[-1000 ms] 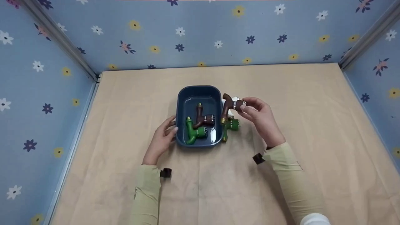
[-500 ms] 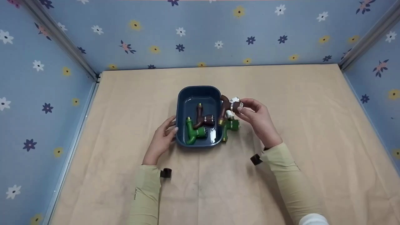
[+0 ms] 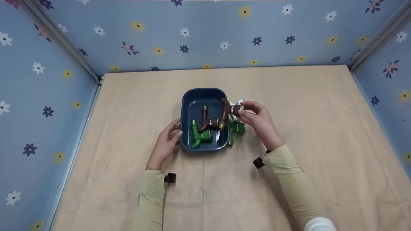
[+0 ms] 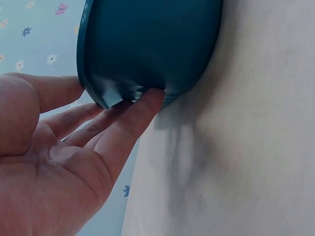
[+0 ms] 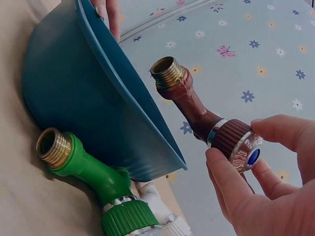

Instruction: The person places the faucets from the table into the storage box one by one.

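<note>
A brown faucet with a brass threaded end hangs over the right rim of the dark blue basin. My right hand pinches its ribbed knob between thumb and fingers; the right wrist view shows a blue dot on the knob's silver cap. My left hand rests against the basin's left side, thumb at the rim and fairly straight fingers along the outer wall. Inside lie another brown faucet and a green faucet.
Outside the basin's right wall lie a second green faucet and a white faucet, partly hidden under my right hand's load. A beige cloth covers the table. Blue flowered panels stand at the back and both sides.
My right hand has moved left with the brown faucet, from beside the basin to over its right rim. The left hand has stayed at the basin's side.
</note>
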